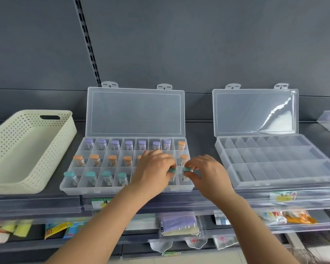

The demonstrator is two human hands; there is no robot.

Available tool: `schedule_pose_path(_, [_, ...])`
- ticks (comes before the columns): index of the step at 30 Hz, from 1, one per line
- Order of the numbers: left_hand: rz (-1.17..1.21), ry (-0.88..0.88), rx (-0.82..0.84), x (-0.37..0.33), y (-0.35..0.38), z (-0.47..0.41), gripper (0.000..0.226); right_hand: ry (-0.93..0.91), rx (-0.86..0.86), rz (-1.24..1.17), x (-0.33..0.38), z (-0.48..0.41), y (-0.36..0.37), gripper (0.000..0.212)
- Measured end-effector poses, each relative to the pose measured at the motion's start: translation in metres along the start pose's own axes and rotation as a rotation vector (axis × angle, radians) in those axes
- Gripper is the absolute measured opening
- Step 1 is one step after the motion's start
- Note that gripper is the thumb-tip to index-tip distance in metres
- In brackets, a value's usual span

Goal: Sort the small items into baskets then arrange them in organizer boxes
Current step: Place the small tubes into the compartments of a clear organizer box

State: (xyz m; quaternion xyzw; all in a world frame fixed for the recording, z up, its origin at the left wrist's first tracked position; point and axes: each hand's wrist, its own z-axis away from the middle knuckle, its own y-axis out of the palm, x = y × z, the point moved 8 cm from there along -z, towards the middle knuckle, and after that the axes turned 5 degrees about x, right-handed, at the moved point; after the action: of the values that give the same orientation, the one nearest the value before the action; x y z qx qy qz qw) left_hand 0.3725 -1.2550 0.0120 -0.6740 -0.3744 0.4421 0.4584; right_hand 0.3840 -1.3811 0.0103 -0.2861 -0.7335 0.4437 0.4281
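On the shelf (pixel 204 149), over the right end of the left organizer box (pixel 71 189), both hands work close together. The left hand (pixel 152 168) has its fingers curled round the left vial (pixel 172 170), and only the teal cap shows at the fingertips. The right hand (pixel 210 172) pinches the right vial (pixel 186 169) between thumb and forefinger, just under its teal cap. Both vials stand roughly upright in neighbouring front-row compartments. I cannot tell whether their bases already touch the floor of the box.

These vials look like small, light plastic tubes, stiff rather than soft, with smooth labelled sides that could slip in a loose hold. The cap is the widest part, so it is likely the safest place to pinch. A hold there also keeps the fingers above the thin dividers. Little force should be needed, though a vial tipped off upright would probably lean against a compartment wall.

Further along the front row stand other teal-capped vials (pixel 91 176). Orange-capped vials (pixel 112 159) fill the middle row and purple-capped vials (pixel 129 144) most of the back row. The box itself is thin clear plastic, probably easy to shove, so placing should be gentle. The right organizer box (pixel 274 183) sits open with nothing in it, and the cream basket (pixel 27 187) lies to the left.
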Motion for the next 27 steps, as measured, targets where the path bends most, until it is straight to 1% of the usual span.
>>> schedule_pose_path(5, [-0.067,0.004,0.027,-0.002,0.012,0.001,0.015,0.013,0.041,0.01,-0.005,0.002,0.012,0.015])
schedule_pose_path(13, [-0.068,-0.01,0.03,0.0,0.015,0.003,0.019,0.02,0.067,0.014,-0.01,0.001,0.016,0.018])
schedule_pose_path(17, [-0.064,-0.026,0.041,0.001,0.014,0.003,0.023,0.015,0.077,0.023,-0.009,0.001,0.017,0.026])
schedule_pose_path(24, [-0.049,-0.064,0.003,0.005,0.004,0.008,0.031,-0.007,0.04,-0.013,-0.002,0.001,0.011,0.027])
schedule_pose_path(27, [-0.069,-0.106,-0.047,0.018,-0.012,0.014,0.029,-0.021,-0.007,-0.036,0.01,-0.007,0.005,0.022])
